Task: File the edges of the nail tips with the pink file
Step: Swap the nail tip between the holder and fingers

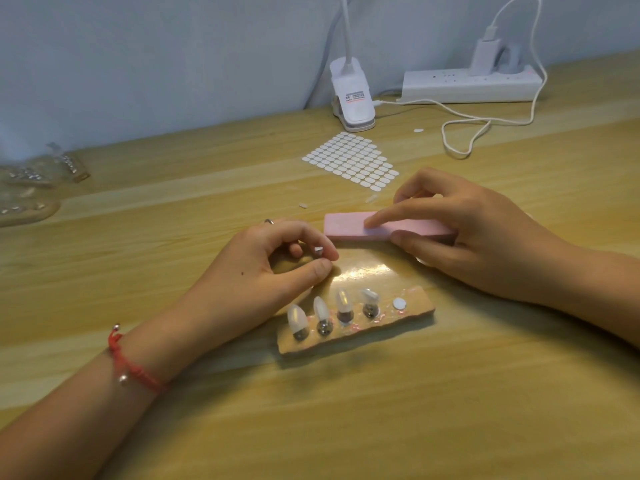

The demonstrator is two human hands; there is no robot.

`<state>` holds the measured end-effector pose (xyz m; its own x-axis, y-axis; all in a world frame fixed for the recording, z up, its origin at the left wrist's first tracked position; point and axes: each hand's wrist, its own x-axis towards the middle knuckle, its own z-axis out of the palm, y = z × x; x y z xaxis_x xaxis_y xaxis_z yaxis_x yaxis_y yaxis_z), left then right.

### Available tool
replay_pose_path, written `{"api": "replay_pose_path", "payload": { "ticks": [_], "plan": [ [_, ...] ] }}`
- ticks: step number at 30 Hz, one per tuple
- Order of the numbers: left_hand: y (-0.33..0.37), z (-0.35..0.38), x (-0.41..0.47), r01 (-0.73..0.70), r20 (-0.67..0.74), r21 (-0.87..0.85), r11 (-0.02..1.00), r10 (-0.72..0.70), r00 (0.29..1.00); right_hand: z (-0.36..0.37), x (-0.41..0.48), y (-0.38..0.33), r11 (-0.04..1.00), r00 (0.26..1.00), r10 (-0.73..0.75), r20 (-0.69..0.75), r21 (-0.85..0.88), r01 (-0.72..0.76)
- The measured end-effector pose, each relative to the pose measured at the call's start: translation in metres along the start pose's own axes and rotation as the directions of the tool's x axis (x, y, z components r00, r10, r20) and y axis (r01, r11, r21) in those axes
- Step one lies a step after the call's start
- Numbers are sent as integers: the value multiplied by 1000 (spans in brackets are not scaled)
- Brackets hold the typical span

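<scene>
The pink file [349,226], a long block, lies level just above the wooden desk in my right hand [478,233], which grips it with the thumb below and the index finger stretched along its top. My left hand [273,268] pinches a small nail tip [318,251] between thumb and forefinger, close to the file's left end. In front of both hands lies a holder strip [412,311] with several clear nail tips [298,318] standing on metal studs and one bare white pad at its right end.
A sheet of white adhesive tabs [351,155] lies behind the hands. Further back stand a white clip lamp base [351,95] and a power strip [471,84] with a looping cable. Clear bags of parts [31,188] sit at the far left.
</scene>
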<state>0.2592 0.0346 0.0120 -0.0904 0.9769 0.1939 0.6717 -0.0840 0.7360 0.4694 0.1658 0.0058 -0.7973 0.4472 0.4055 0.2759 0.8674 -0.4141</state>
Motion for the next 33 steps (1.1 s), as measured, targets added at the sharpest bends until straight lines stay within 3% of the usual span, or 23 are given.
{"api": "replay_pose_path", "payload": {
  "ticks": [33],
  "plan": [
    [-2,2,-1,-56,-7,34,998,57,998,-1,0,0,1000,1000,-2,2,-12,2]
  ]
}}
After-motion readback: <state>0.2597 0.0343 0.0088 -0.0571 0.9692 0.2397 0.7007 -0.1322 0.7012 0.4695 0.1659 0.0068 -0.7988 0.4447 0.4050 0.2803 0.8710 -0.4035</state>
